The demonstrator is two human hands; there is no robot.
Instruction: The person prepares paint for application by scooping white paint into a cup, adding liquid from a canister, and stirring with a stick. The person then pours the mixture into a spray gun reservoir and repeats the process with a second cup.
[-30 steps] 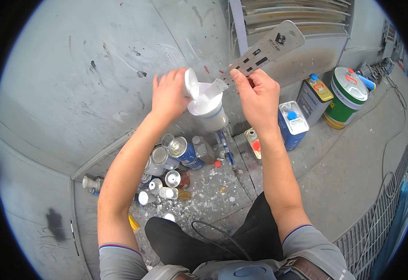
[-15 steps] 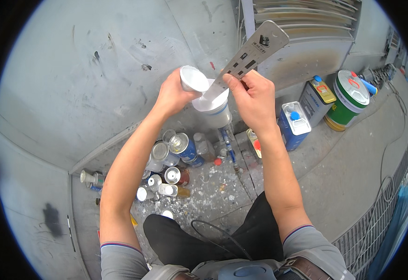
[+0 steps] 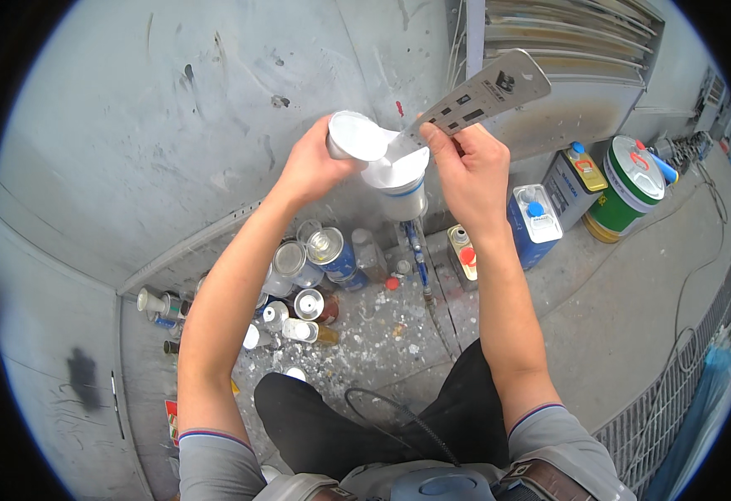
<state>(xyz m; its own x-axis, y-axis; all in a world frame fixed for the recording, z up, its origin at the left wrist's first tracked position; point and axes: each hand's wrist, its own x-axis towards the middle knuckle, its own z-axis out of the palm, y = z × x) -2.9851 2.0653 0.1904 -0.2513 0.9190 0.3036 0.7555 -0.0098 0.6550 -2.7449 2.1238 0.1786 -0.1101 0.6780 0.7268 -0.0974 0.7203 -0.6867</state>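
My left hand (image 3: 314,164) is closed on a small white cup (image 3: 356,134), which tilts over the lip of a larger cup (image 3: 398,190) with white inside and a blue band. My right hand (image 3: 474,174) grips a long silvery mixing stick (image 3: 499,86) with dark markings, its lower end down in the larger cup. Below that cup is a blue spray gun (image 3: 416,260), pointing downward, with a hose.
Many used cans (image 3: 324,245) and bottles (image 3: 369,254) crowd the wall's foot at left. Blue (image 3: 535,234) and grey (image 3: 568,189) square cans and a green pail (image 3: 624,189) stand at right. A metal grate (image 3: 649,426) runs along the right edge.
My left hand's cup has turned its mouth further upward toward me and moved slightly right. The stick and larger cup appear further right in view, as does the wall behind them.
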